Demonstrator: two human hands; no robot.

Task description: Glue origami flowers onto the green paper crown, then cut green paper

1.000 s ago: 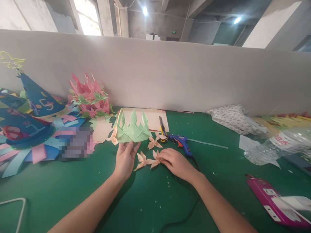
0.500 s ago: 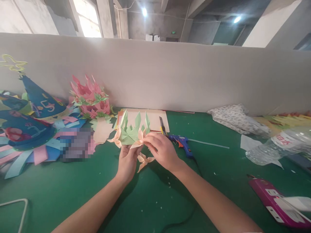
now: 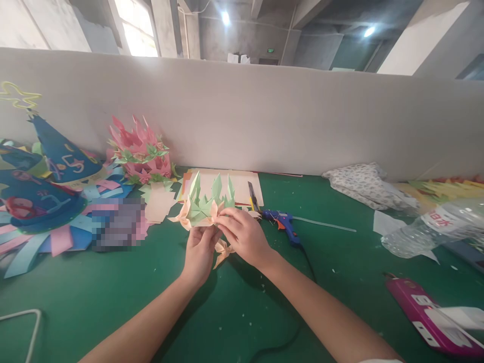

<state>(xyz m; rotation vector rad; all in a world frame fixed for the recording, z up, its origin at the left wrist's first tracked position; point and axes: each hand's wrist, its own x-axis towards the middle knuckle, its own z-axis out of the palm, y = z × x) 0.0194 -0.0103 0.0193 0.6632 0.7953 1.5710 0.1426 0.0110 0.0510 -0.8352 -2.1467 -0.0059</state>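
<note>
My left hand (image 3: pixel 199 252) grips the lower edge of a light green folded paper crown (image 3: pixel 206 202), holding it up above the green table. A peach paper flower (image 3: pixel 182 216) is fixed at the crown's left side. My right hand (image 3: pixel 244 234) pinches a second peach paper flower (image 3: pixel 217 209) against the crown's front. Another peach flower (image 3: pixel 223 250) lies on the table just under my hands.
A blue glue gun (image 3: pixel 282 223) and a yellow utility knife (image 3: pixel 252 197) lie right of the hands, its cord running toward me. A pink paper crown (image 3: pixel 138 148), blue cone hats (image 3: pixel 56 151) and paper strips sit left. A plastic bottle (image 3: pixel 434 227) and pink power strip (image 3: pixel 423 312) lie right.
My right hand picked a peach flower off the table and brought it up to the green crown. My left hand lifted and turned the crown.
</note>
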